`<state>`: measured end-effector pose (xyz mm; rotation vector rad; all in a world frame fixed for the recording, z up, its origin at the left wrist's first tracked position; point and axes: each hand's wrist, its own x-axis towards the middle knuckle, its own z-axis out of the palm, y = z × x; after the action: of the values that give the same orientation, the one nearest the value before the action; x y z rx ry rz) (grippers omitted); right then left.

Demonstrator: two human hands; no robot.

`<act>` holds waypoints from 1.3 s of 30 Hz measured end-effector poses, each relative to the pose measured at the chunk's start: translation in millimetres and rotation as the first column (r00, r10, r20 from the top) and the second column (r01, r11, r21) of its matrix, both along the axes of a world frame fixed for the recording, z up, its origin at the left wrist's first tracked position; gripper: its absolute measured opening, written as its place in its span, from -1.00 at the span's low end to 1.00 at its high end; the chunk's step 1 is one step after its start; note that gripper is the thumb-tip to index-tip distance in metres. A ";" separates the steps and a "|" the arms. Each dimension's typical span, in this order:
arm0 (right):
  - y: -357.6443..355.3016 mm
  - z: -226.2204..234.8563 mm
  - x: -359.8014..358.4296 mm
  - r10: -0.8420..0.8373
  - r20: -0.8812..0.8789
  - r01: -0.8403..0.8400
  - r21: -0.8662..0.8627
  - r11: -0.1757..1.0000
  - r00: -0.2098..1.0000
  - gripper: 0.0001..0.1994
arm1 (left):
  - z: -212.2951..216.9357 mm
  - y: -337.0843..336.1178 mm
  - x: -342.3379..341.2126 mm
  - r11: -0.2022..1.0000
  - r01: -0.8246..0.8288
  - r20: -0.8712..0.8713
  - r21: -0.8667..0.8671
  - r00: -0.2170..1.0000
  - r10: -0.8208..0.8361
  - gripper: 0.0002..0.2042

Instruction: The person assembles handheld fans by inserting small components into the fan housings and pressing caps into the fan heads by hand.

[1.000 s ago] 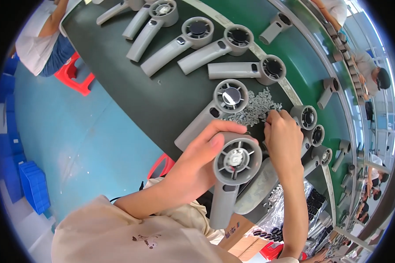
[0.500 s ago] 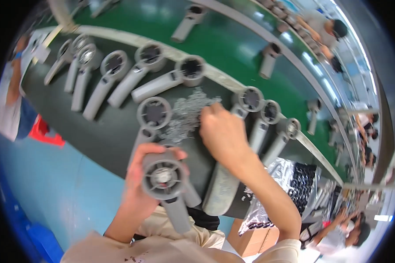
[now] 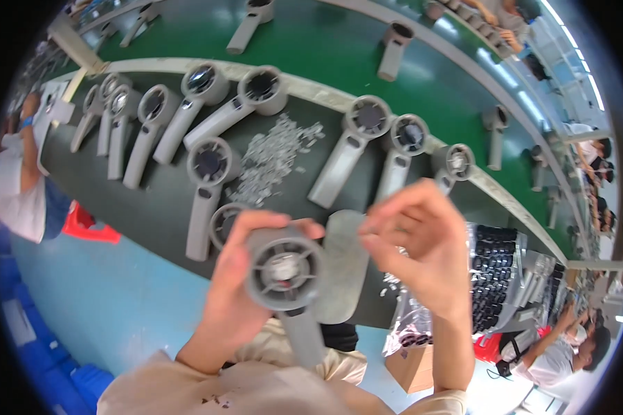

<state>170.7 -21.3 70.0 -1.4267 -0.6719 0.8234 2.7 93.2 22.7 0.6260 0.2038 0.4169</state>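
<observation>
My left hand [image 3: 237, 290] is wrapped round the head of a grey handheld fan [image 3: 284, 268], whose round grille faces up and whose handle slants down toward my lap. To the right, my right hand [image 3: 422, 252] is raised over the table with thumb and forefinger pinched together. Whatever is in that pinch is too small to make out. Beyond my hands a loose pile of small light-grey pieces [image 3: 270, 159] lies on the dark table. One fan [image 3: 204, 200] lies just left of the pile, and a second fan's ring [image 3: 225, 225] is partly hidden behind my left hand.
More fans [image 3: 145, 138] line the table's far edge, beside a green conveyor [image 3: 311, 48] carrying spaced fans. A worn grey rounded slab [image 3: 345, 270] lies near me. At right are bagged black parts [image 3: 495, 277] and a carton [image 3: 412, 366]. Co-workers sit at left and right.
My right hand has left the pile of small pieces and come back toward me, to the right of the held fan. The left hand still grips the fan, and the view has shifted slightly.
</observation>
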 end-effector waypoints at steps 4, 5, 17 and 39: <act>-36.4 3.9 -11.7 -0.017 -0.002 0.017 0.022 1.000 1.000 -0.75 | 6.3 -15.6 11.0 0.992 0.072 0.005 -0.104 0.997 -0.072 -0.54; -44.4 5.6 -14.9 -0.032 -0.016 0.032 0.043 0.999 0.999 -0.76 | 8.5 -19.6 13.3 0.990 0.104 0.008 -0.095 0.995 -0.104 -0.54; -108.5 0.2 -12.0 -0.077 0.210 0.062 0.080 0.995 0.975 -0.68 | 13.9 -68.2 40.3 0.964 0.268 -0.215 0.007 0.941 -0.260 -0.49; -146.7 12.4 -24.0 -0.092 0.644 0.155 -0.041 0.987 0.759 -0.75 | 19.6 -111.8 61.6 0.909 0.417 -0.368 -0.032 0.840 -0.398 -0.49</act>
<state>146.7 -167.9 82.4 -1.8362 -1.0506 0.2352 64.3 -18.7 42.3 0.7734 0.4088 -0.1158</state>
